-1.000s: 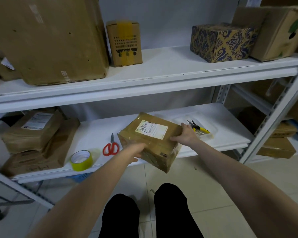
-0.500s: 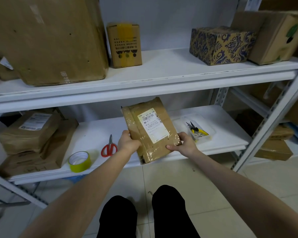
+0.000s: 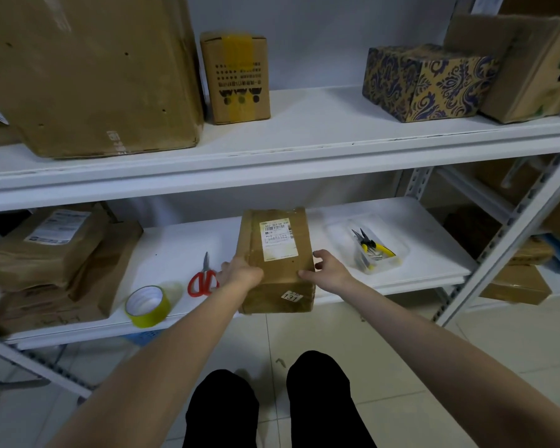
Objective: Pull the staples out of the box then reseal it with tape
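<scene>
Box (image 3: 277,260), brown cardboard and wrapped in clear tape, sits in the middle of your head view, long side pointing away from you, at the front of the lower shelf (image 3: 401,221); its near end juts out past the shelf's front lip, and you cannot tell whether its underside rests on the board. A white shipping label lies on its top face and a small sticker reading 131 is on the near face. Your left hand (image 3: 240,273) grips the box at its left near edge, the back of the hand towards you. Your right hand (image 3: 328,271) holds the right near edge, thumb on the top face and fingers curled beside the side wall. Just left of your left hand lie red-handled scissors (image 3: 204,279), and further left, near the shelf's front, a roll of yellow-green tape (image 3: 147,305) stands on its side face. To the right of the box, a clear tray (image 3: 392,263) holds yellow-handled pliers (image 3: 372,250). Stacked brown parcels (image 3: 46,250) fill the shelf's left end. On the upper shelf (image 3: 320,124) stand a large carton (image 3: 88,76), a small box with yellow tape (image 3: 236,79) and a blue-patterned box (image 3: 424,82).
</scene>
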Motion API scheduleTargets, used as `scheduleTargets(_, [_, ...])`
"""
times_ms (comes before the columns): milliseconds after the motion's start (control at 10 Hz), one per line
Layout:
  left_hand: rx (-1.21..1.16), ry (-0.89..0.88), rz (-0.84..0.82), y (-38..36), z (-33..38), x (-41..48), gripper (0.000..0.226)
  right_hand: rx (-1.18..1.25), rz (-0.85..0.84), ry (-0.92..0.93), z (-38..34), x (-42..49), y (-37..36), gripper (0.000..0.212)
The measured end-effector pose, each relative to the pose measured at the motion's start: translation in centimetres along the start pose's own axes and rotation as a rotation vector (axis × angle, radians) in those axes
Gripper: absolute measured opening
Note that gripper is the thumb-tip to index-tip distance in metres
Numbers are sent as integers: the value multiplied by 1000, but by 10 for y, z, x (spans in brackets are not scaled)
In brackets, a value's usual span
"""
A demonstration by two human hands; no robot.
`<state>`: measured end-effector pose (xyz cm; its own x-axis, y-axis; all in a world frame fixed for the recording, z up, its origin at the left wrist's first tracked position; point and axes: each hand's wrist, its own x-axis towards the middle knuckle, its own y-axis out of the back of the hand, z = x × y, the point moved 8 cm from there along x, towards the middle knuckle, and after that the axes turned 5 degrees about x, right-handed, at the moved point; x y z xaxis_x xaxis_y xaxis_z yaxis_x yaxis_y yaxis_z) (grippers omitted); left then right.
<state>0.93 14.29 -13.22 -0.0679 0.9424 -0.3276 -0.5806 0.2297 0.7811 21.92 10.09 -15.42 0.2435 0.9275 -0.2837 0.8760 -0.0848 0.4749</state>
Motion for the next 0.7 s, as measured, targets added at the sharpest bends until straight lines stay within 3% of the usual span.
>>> scheduleTargets(200, [-81,-9,-13,6,-2,0,24,32,-30,56,-14,-2,-13,62])
scheduleTargets(400, [-119,-27,24,16,-8,-6,32,-88,79,85,-18,-1,-11,62])
scheduleTargets(600, [-129,-72,138,41,1,-23,10,-327,148,234,-27,-20,-7,46])
scheduleTargets(700, [-175,-153,153,55,21,-37,8,-281,226,331,-45,-27,2,29])
